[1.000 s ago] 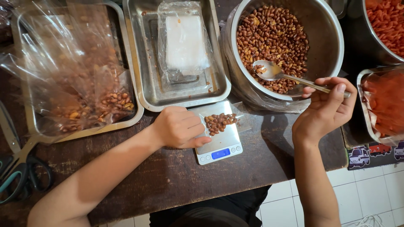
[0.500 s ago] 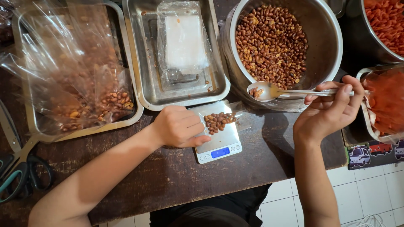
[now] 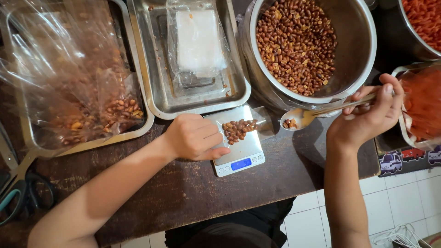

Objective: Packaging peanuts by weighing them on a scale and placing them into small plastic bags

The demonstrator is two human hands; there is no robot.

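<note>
Peanuts going onto the scale [image 3: 240, 147].
Right hand [image 3: 367, 120] grips the spoon [image 3: 301, 117]; level it, tip slowly into the bag the curled left hand [image 3: 195, 137] steadies.

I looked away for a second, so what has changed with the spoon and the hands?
The right hand carried the spoon out of the pot toward the scale, a few nuts in its bowl. The left hand stayed at the scale's edge.

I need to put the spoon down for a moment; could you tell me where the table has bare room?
Bare wood runs along the near table edge, below the scale and left hand, and between the scale and right hand. The back is crowded: trays, the peanut pot.
</note>
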